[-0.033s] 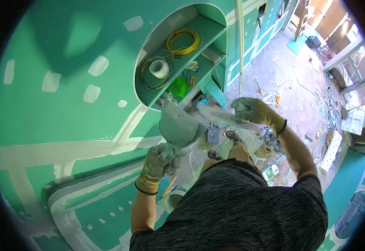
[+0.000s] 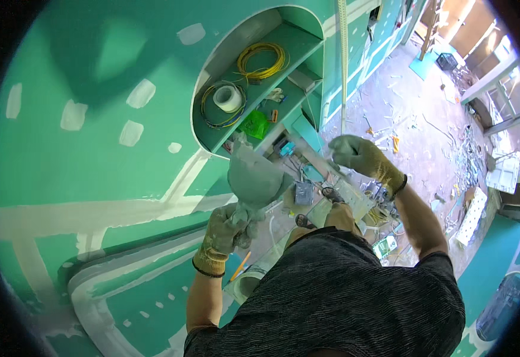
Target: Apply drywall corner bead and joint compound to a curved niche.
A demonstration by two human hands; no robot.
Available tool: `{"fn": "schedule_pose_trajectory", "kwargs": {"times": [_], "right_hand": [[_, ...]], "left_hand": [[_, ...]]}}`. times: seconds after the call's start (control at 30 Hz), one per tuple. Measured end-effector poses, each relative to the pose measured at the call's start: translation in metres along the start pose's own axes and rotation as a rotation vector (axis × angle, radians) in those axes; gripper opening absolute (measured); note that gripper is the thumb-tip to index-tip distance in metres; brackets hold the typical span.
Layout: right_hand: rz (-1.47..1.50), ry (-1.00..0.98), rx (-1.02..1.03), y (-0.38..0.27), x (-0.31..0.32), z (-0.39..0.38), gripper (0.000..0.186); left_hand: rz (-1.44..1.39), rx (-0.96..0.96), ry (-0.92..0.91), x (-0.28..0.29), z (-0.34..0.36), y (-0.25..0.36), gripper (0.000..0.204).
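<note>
My left hand (image 2: 227,229), in a dusty knitted glove, is closed round the smeared handle of a broad putty knife. A thick mound of grey joint compound (image 2: 253,178) covers its blade. To the right, my gloved right hand (image 2: 358,156) is closed on a second putty knife (image 2: 344,174), seen nearly edge-on and blurred, so its blade barely shows. A gap separates the two tools. Beyond the compound, an oval-topped wall niche (image 2: 260,83) is set into the green plasterboard wall (image 2: 105,160), which carries pale filler patches and taped seams.
Niche shelves hold a yellow cable coil (image 2: 261,60), a white roll (image 2: 228,99) and a green plastic bag (image 2: 254,124). A bucket (image 2: 249,283) stands below my left forearm. Debris and tools litter the floor (image 2: 385,113). A grey box (image 2: 304,193) lies near my feet.
The right putty knife has turned from showing its broad, blurred blade to nearly edge-on. My left hand and its loaded knife have hardly moved.
</note>
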State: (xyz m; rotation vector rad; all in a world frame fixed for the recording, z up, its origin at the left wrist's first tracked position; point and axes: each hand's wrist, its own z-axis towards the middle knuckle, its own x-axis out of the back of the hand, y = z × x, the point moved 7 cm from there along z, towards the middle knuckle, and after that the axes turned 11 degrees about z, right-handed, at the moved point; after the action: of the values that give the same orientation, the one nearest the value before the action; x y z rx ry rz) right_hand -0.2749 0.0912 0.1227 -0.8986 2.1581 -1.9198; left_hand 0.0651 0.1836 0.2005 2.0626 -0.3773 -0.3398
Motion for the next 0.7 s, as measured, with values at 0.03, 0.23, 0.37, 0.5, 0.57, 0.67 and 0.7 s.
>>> {"fn": "schedule_pose_trajectory", "kwargs": {"times": [0.03, 0.23, 0.37, 0.5, 0.57, 0.67, 0.7], "right_hand": [[0.335, 0.107, 0.025, -0.005, -0.003, 0.0, 0.049], [0.894, 0.014, 0.261, -0.047, -0.042, 0.018, 0.044], [0.421, -0.096, 0.138, -0.057, -0.032, 0.005, 0.042], [0.047, -0.074, 0.003, 0.009, -0.019, -0.006, 0.036], [0.248, -0.01, -0.118, 0.021, -0.031, -0.001, 0.036], [0.684, 0.058, -0.205, 0.042, -0.062, -0.002, 0.037], [1.023, 0.061, -0.168, 0.036, -0.079, 0.003, 0.042]], "left_hand": [[0.025, 0.007, 0.056, 0.001, -0.001, 0.0, 0.034], [-0.113, 0.076, -0.009, -0.02, 0.011, -0.012, 0.035], [-0.09, 0.073, 0.005, -0.01, -0.001, -0.011, 0.037], [-0.015, 0.003, 0.098, -0.002, -0.02, 0.003, 0.037], [-0.017, 0.031, 0.249, 0.009, -0.019, 0.004, 0.03], [0.077, 0.0, 0.413, 0.005, -0.014, 0.028, 0.029], [0.156, 0.014, 0.454, 0.012, -0.011, 0.029, 0.039]]}}
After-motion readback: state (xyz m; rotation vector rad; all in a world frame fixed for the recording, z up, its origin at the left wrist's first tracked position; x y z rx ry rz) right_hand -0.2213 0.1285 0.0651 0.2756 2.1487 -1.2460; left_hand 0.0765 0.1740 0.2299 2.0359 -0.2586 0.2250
